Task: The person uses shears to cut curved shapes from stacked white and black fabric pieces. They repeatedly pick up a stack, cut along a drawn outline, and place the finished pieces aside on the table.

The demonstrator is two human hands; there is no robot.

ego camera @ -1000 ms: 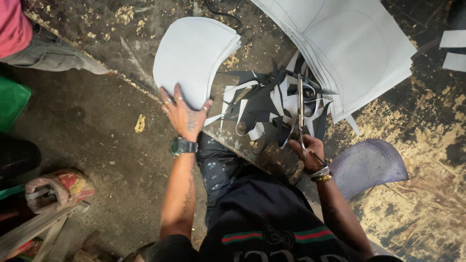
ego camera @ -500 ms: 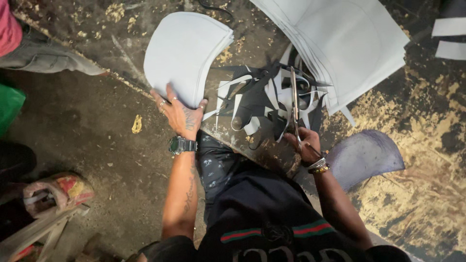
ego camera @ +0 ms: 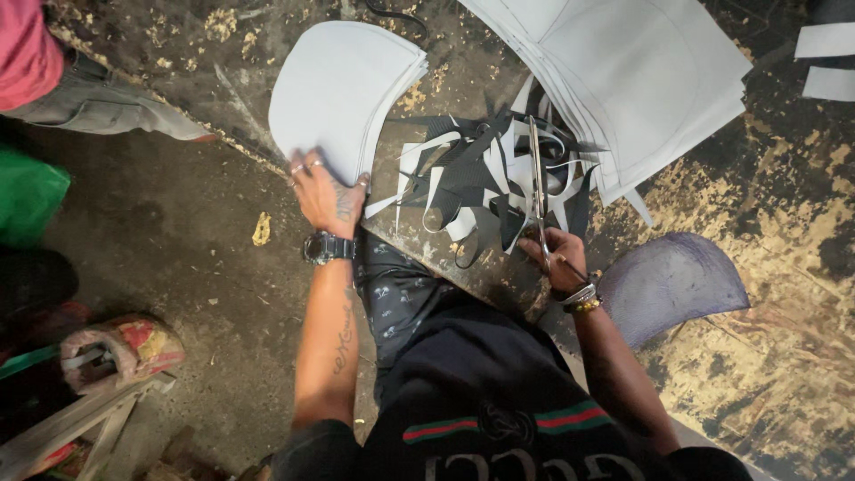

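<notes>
Dark, worn worktable [ego camera: 730, 267] with yellowish scuffed patches, seen from above; grey concrete floor [ego camera: 178, 267] left of it. A bystander in a pink top [ego camera: 27, 53] is cut off at the far-left corner; only clothing shows.

Left hand [ego camera: 325, 191] lies flat, fingers spread, palm down on the near edge of a stack of light-grey curved-cut sheets [ego camera: 343, 85]; black wristwatch [ego camera: 328, 247] on that wrist. The stack runs away from the hand toward the far side.

Right hand [ego camera: 557, 258] is curled around the handles of long metal scissors [ego camera: 537, 178]; the handles are mostly hidden in the fist. The blades point away over a pile of black and white offcut strips [ego camera: 481, 178], and whether they are parted is hard to make out. The pile sits between the two hands.

A larger stack of white marked sheets [ego camera: 641, 80] lies far right, cut off by the top edge. A purple curved piece [ego camera: 672, 285] lies just right of the right wrist, partly under the arm.
</notes>
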